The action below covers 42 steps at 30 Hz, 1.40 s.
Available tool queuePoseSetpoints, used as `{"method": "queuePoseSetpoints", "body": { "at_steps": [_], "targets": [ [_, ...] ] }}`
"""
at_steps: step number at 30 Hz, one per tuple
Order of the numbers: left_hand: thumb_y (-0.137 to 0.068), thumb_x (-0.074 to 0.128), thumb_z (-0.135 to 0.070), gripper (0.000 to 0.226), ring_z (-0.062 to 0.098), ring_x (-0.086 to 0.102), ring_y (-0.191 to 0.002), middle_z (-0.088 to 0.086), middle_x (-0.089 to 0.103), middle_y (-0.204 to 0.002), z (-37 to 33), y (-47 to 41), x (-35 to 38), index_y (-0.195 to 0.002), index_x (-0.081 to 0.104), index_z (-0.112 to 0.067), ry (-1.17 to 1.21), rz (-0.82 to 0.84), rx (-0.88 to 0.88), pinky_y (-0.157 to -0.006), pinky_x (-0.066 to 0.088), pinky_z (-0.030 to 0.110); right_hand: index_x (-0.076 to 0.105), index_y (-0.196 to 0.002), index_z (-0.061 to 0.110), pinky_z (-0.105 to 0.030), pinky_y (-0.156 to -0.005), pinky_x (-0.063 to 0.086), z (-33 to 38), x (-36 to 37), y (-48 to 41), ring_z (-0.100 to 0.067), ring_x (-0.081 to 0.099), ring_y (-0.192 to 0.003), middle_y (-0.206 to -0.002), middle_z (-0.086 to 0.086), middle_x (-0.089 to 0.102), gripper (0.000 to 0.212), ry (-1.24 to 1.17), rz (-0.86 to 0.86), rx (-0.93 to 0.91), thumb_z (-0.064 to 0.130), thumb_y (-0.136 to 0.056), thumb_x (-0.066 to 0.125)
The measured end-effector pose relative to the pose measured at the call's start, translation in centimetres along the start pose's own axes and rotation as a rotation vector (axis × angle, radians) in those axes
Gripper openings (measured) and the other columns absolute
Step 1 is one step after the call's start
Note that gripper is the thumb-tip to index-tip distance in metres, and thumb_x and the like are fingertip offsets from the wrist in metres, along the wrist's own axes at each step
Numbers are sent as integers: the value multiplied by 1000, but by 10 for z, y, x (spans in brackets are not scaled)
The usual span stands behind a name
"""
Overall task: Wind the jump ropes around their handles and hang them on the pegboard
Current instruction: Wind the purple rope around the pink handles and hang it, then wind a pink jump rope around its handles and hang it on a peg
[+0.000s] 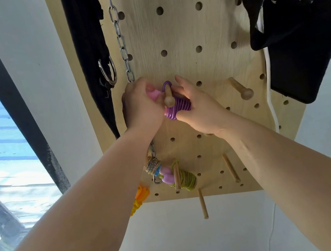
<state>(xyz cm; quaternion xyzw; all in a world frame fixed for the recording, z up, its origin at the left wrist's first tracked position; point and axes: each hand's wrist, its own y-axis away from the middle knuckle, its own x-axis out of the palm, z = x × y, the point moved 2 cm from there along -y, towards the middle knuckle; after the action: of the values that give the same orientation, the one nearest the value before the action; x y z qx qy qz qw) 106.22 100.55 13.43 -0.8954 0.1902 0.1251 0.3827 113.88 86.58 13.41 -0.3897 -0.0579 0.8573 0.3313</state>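
Two hands are holding one wound jump rope against the pale wooden pegboard (205,64). The left hand (142,107) is clenching its fingers around the pink plastic handle (153,94) of the bundle. The right hand (200,109) is grasping the purple cord coil (181,106), with fingers and thumb curled around it. Between the two sets of fingers, one purple cord loop (166,84) is passing around one knobbed wooden peg (168,99), which is projecting in front of the bundle.

Below the fingers of both hands, a second wound rope, a yellow-green cord coil (187,179) with lilac handles, is hanging on one plain wooden dowel (176,177).

Five pegs are showing in total: two knobbed, three plain. The second knobbed peg (241,90), right of the right fingers, is carrying nothing. One steel chain (121,41) is hanging just above the left fingers. Two black fabric items (90,50) are hanging at the upper left and upper right.
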Motion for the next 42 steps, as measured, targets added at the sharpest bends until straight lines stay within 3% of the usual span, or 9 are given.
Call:
{"method": "queuePoseSetpoints", "body": {
  "at_steps": [4, 7, 10, 15, 19, 23, 33, 39, 42],
  "targets": [
    [-86, 73, -13, 19, 15, 56, -92, -6, 50, -108, -2, 10, -8, -95, 61, -24, -4, 21, 22, -76, 47, 23, 13, -162, 28, -34, -122, 29, 7, 4, 13, -3, 32, -146, -162, 9, 33, 85, -73, -3, 24, 14, -95, 64],
    [-88, 67, -9, 25, 7, 50, -94, -8, 49, -116, 0, 26, -20, -96, 57, -31, -16, 77, 46, -81, 43, 23, 29, -157, 29, -10, -104, 35, 12, 11, 30, 15, 45, -122, -134, 32, 49, 71, -69, -54, -9, 10, -96, 61],
    [-86, 64, -5, 34, 21, 48, -118, 0, 47, -134, 4, 49, -28, -110, 57, -28, -46, 102, 109, -92, 44, 33, 39, -152, 28, 3, -84, 34, 11, 16, 51, 27, 48, -102, -112, 37, 50, 66, -50, -125, -5, 4, -94, 59],
    [-84, 62, -6, 44, 23, 54, -115, 3, 47, -132, 20, 104, -33, -126, 56, -13, 62, 124, 71, -93, 46, 33, 61, -130, 18, -16, -93, 36, 6, 27, 101, -6, 51, -105, -112, 12, 59, 43, 193, -395, -116, 8, -88, 60],
    [-84, 65, -16, 36, 10, 56, -98, -8, 48, -115, 37, 155, -33, -119, 56, -19, 99, 185, -14, -81, 51, 24, 68, -114, 7, -31, -106, 43, -3, 39, 151, -12, 55, -116, -118, 2, 65, 33, 267, -596, -261, 5, -82, 62],
    [-88, 70, -21, 27, 1, 56, -91, -24, 49, -103, 46, 206, -33, -108, 54, -29, 64, 263, -12, -74, 46, 15, 69, -114, 9, -35, -108, 41, -38, 54, 201, -15, 53, -123, -124, -3, 64, 29, 205, -464, -149, 11, -86, 61],
    [-90, 72, -31, 28, 2, 58, -94, -13, 51, -119, 72, 380, 2, -114, 57, -28, -126, 555, -391, -74, 42, 18, 65, -117, 24, -24, -97, 41, -158, 94, 334, -9, 50, -117, -122, 13, 57, 27, -35, -26, 272, 20, -91, 59],
    [-88, 70, -40, 21, 13, 67, -85, -11, 56, -114, 121, 482, 44, -104, 57, -35, -140, 814, -676, -79, 57, 40, 64, -119, 29, -31, -91, 48, -239, 143, 405, -11, 55, -103, -115, 9, 55, 26, -43, 313, 593, 26, -93, 65],
    [-87, 74, -35, 23, 18, 61, -106, -12, 57, -113, 162, 514, 67, -105, 60, -31, -157, 927, -721, -93, 51, 42, 65, -118, 28, -28, -85, 47, -276, 173, 422, -14, 58, -103, -113, 7, 58, 25, -31, 416, 734, 29, -93, 67]
  ]
}}
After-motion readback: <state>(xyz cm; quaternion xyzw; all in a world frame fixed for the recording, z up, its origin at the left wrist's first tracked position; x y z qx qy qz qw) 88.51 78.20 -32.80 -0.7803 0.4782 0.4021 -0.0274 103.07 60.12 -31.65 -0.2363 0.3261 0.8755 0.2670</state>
